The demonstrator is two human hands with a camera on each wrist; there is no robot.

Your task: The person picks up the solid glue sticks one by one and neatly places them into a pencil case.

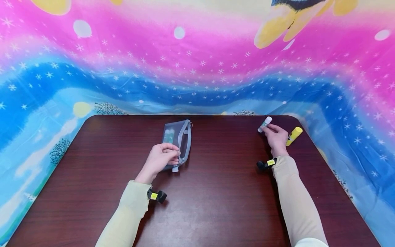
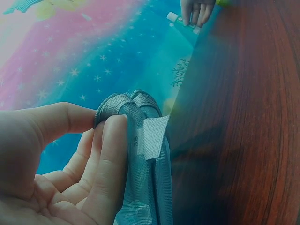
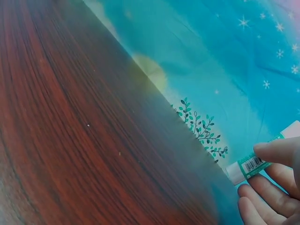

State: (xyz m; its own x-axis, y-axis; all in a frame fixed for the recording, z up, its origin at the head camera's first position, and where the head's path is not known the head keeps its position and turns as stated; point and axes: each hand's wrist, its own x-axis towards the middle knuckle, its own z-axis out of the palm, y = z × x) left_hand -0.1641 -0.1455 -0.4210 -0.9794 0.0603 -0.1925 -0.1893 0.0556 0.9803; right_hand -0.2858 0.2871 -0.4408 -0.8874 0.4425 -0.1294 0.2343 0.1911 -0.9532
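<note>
A grey mesh zip pouch stands with its zipper undone and its mouth facing right. Through its side show two white-capped green glue sticks. My left hand pinches the near edge of the pouch by the zipper end; in the left wrist view, thumb and fingers grip the fabric beside a small woven tag. At the back right, my right hand holds a white-capped glue stick between thumb and fingers. Its green label and barcode show in the right wrist view.
A yellow glue stick stands just right of my right hand, near the table's right edge. The dark wood table ends at a patterned cloth hanging behind it and at both sides. Each wrist wears a black camera band.
</note>
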